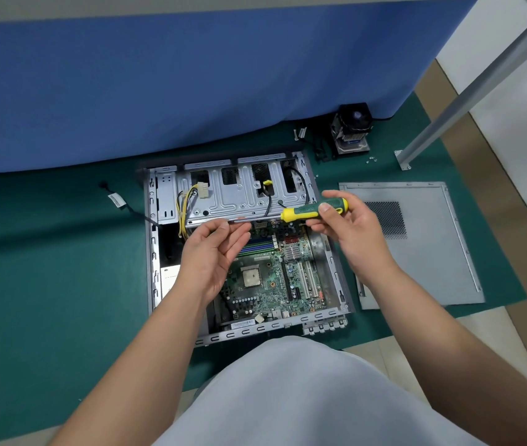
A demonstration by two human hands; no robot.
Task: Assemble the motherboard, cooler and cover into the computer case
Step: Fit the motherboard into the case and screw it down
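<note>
Centre of frame: open grey metal computer case (154, 252) lying flat on green mat (46, 284), green motherboard (265, 281) seated inside. Above case, right hand (349, 226) gripping green-and-yellow-handled screwdriver (310, 211), held level. Left hand (213, 249) pinching the tip of its shaft with thumb and fingertips; whether a screw sits there, cannot tell. Right of case: flat grey perforated side cover (422, 252) on mat. Upper right: black-fanned cooler with metal heatsink (350, 130), against blue cloth (159, 85). Small loose screws (372, 160) just beside cooler.
</note>
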